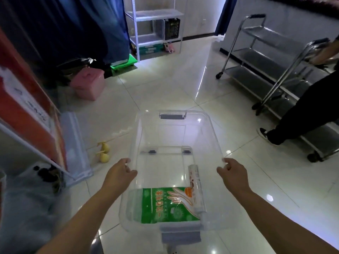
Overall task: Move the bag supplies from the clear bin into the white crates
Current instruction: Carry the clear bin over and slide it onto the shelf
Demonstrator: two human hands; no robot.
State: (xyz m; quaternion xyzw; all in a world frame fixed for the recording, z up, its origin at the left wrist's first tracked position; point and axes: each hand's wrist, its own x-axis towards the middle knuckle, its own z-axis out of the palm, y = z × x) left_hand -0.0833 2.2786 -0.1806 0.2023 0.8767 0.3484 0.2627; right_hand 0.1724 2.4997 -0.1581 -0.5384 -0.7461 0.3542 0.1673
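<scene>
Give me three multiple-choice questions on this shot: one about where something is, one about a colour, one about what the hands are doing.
1. Where does the plastic-wrapped roll lie in the clear bin?
A. at the far end by the dark handle
B. at the near right, beside the green packet
C. outside on the floor

2. What colour is the flat packet in the bin?
A. green
B. pink
C. blue

3. What are the left hand and right hand doing?
A. both hang free
B. one lifts the roll
C. each grips a side rim of the bin

Answers: 1 B, the roll rests along the packet's right edge. 2 A, its printed face is green. 3 C, fingers curl over both rims.
</scene>
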